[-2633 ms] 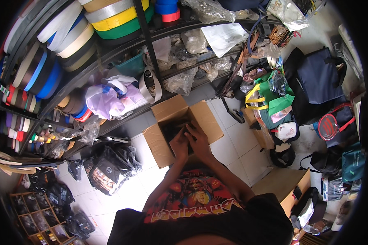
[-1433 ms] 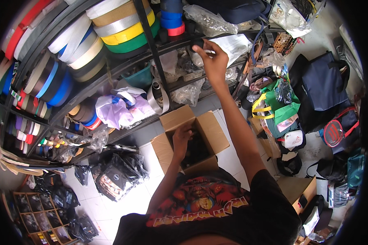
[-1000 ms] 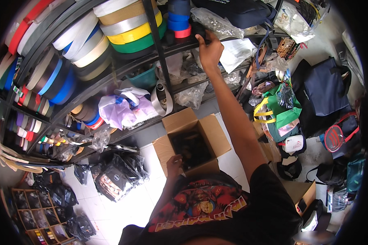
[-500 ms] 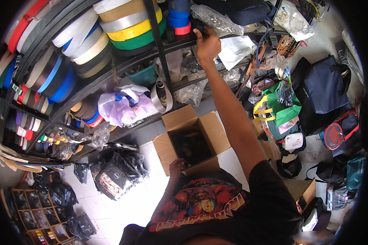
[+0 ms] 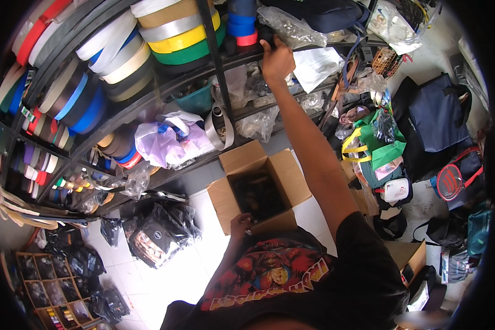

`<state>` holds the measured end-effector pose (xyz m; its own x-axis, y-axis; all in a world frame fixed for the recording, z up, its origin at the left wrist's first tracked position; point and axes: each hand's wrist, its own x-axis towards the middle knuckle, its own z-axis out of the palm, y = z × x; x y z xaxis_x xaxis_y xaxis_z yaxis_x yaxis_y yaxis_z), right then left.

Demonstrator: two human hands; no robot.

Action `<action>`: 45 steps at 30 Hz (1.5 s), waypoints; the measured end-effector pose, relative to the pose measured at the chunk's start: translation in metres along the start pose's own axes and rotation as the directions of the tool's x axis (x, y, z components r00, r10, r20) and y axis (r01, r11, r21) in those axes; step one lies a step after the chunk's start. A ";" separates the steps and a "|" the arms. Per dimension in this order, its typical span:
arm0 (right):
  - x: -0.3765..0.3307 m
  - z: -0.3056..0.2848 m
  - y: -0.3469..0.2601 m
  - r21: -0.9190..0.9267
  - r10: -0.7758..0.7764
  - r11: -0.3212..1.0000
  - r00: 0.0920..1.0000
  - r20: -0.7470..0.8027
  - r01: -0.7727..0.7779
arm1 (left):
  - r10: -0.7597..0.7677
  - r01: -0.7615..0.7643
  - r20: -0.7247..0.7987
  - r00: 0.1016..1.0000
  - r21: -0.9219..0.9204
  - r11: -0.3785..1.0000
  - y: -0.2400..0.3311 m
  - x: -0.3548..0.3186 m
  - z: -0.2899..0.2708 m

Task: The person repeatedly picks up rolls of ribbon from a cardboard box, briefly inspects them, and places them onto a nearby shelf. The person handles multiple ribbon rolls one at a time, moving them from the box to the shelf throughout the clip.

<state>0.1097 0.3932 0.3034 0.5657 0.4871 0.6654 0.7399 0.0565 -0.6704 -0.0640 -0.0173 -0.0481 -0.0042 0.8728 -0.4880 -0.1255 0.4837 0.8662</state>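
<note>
Since a couple of seconds back, when both hands were down in the cardboard box (image 5: 258,190), the right hand (image 5: 276,58) has gone way up to the metal shelf (image 5: 291,50) and is parked there, fingers curled over the shelf edge right next to a small dark thing I can't make out. Can't tell if it's actually gripping that or just the rail. Just left of it sits a stack of blue and red tape rolls (image 5: 243,25), and on the right a clear plastic bag (image 5: 294,30) and a white sheet (image 5: 319,65).

The left hand (image 5: 240,224) hangs low at the near rim of the box, fingers loosely bent, touching the cardboard edge. The box stands open on the tiled floor, dark stuff inside. Left of it lies a black bag (image 5: 157,234).
</note>
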 end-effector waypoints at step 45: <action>-0.394 -0.266 0.281 -0.083 0.081 0.997 -0.245 0.966 0.002 | -0.108 0.022 -0.001 0.994 0.982 0.188 -0.115 0.180 0.028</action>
<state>0.1913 -0.0151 -0.0595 -0.4308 0.7272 -0.5345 0.7685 -0.0148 -0.6396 -0.0221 0.0861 -0.2325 0.0081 0.8156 -0.5785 0.9505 0.1735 0.2579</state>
